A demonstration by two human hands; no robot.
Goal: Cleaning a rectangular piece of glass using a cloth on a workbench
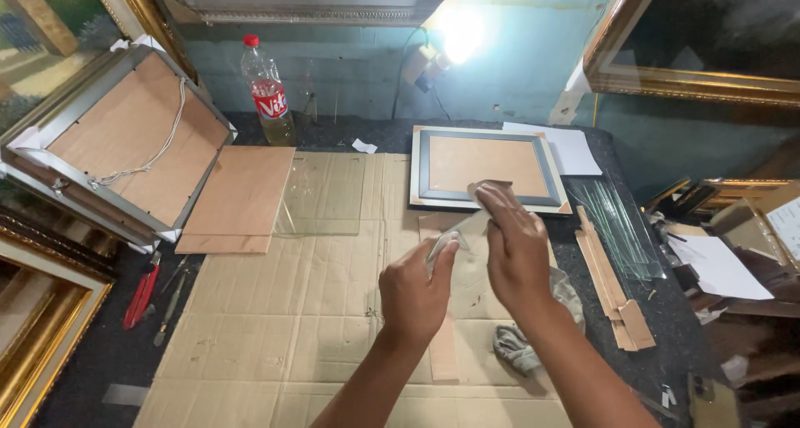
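Both hands are working a clear glass pane (471, 265), nearly invisible, edges barely showing, held tilted above the cardboard sheet (275, 328) just in front of the grey-and-cream picture frame (483, 165). Left hand (414, 290) is curling closed, gripping the pane's edge through a pale rag (454, 235). Right hand (517, 249) is lying mostly flat, fingers extended, pressing the rag's upper end against the glass.
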